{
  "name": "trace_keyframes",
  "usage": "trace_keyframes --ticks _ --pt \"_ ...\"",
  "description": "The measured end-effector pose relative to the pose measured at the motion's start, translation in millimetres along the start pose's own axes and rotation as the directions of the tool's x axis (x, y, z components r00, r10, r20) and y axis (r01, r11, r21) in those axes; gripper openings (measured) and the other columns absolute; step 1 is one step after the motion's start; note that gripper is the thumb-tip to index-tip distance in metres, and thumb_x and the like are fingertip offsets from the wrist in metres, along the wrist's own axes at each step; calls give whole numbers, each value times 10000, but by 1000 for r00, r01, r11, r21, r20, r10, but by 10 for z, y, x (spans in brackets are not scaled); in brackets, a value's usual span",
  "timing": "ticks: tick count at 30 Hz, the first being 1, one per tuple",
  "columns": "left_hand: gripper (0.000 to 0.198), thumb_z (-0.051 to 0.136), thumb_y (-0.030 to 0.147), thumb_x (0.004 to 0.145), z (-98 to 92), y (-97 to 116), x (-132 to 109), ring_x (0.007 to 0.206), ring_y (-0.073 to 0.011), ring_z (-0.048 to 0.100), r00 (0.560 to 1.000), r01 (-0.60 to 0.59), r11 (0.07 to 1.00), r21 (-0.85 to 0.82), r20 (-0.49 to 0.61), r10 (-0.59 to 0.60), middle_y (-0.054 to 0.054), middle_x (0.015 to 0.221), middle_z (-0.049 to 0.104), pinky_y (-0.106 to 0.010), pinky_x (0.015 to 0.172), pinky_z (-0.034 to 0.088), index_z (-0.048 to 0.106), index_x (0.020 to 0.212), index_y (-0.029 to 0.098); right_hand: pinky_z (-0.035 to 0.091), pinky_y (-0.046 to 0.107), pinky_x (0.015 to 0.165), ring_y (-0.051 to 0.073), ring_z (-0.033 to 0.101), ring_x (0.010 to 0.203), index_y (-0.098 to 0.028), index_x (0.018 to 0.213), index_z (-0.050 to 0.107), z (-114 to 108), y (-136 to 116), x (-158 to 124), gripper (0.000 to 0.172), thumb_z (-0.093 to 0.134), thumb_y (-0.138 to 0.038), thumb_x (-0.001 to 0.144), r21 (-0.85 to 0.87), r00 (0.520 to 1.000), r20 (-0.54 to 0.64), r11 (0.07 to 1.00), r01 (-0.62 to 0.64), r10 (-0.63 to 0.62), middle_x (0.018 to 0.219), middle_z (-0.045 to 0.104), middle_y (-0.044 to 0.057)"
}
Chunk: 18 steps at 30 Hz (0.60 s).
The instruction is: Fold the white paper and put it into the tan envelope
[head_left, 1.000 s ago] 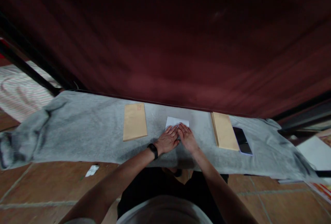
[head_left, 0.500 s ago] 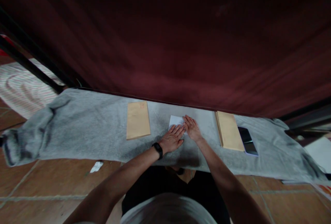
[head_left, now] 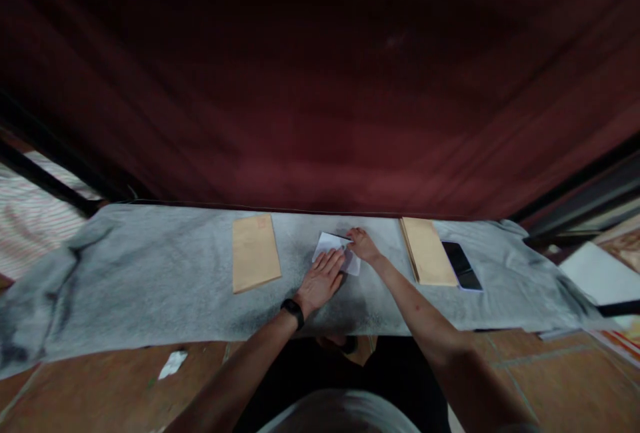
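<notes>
A small white sheet of paper (head_left: 353, 265) lies on the grey cloth in front of me, one part raised or folded over. My left hand (head_left: 320, 281), a black band on its wrist, rests flat on the paper's lower left with fingers stretched out. At the upper right edge, my right hand (head_left: 364, 245) has its fingers bent and closed on the paper. Both hands cover part of the sheet, so its full outline is hidden.
Left of the paper lies a brown envelope (head_left: 256, 253). To the right are a stack of brown envelopes (head_left: 431, 253) and a dark phone (head_left: 462, 266). Grey cloth (head_left: 150, 279) covers the long surface, and a dark red curtain (head_left: 320, 113) hangs behind it.
My right hand has gone from lying flat to bent fingers at the paper's edge. My left hand has slid down and left, baring more paper. The camera view has shifted slightly.
</notes>
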<state>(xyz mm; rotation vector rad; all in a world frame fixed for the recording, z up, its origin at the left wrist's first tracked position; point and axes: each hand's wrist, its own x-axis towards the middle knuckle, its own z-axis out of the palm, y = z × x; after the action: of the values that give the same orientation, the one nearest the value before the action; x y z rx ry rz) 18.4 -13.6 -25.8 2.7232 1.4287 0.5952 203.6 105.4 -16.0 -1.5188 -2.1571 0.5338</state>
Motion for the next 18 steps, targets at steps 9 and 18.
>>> trace_keyframes --ticks 9,18 --pt "709 358 441 1010 -32 -143 -76 1463 -253 335 763 415 772 -482 -278 -584 -146 1629 247 -465 1134 414 5 1580 211 487 269 695 160 609 740 -214 815 599 -465 -88 -306 106 554 -306 842 374 996 -93 927 34 1 783 639 -8" --pt "599 520 427 891 -262 160 -83 1190 -305 630 891 248 223 -943 132 -434 -113 1291 673 -509 1025 502 482 1444 201 445 267 691 149 540 700 -227 813 554 -421 -371 -618 313 679 -509 765 809 996 12 585 -63 91 735 573 -27"
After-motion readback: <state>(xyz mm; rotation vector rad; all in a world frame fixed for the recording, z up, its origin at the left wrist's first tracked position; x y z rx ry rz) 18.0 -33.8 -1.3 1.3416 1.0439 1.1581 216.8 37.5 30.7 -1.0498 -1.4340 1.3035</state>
